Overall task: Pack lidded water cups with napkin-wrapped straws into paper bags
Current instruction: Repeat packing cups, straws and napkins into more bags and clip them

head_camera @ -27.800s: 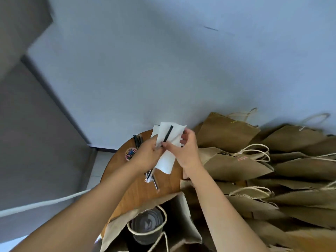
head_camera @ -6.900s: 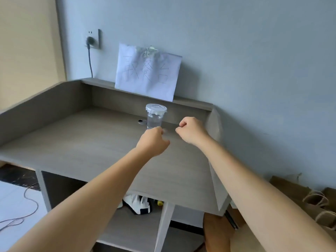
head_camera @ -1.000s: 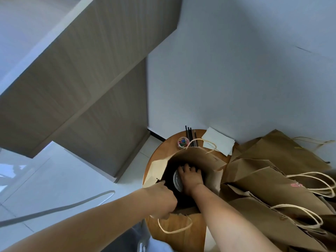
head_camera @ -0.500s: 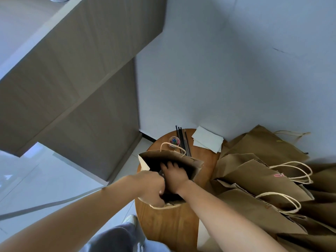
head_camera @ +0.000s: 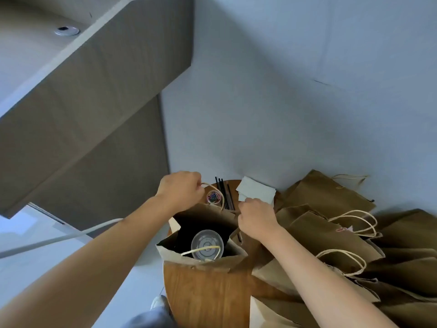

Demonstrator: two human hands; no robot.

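Right hand (head_camera: 256, 217) has come out of the bag (head_camera: 203, 233); cup (head_camera: 207, 245) now sits lidded inside, so cup step looks done, straw next. Left hand (head_camera: 181, 191) grips the far handle (head_camera: 214, 190), right pinches the bag's far rim. Cup is below and nearer than both hands, untouched. Straws (head_camera: 224, 192) and napkins (head_camera: 256, 191) lie at the table's (head_camera: 203, 299) far edge.

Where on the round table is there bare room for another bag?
Only the near part of the round table, in front of the open bag. Behind the bag it is crowded: straws, napkins, a small tub. Flat bags cover the right.
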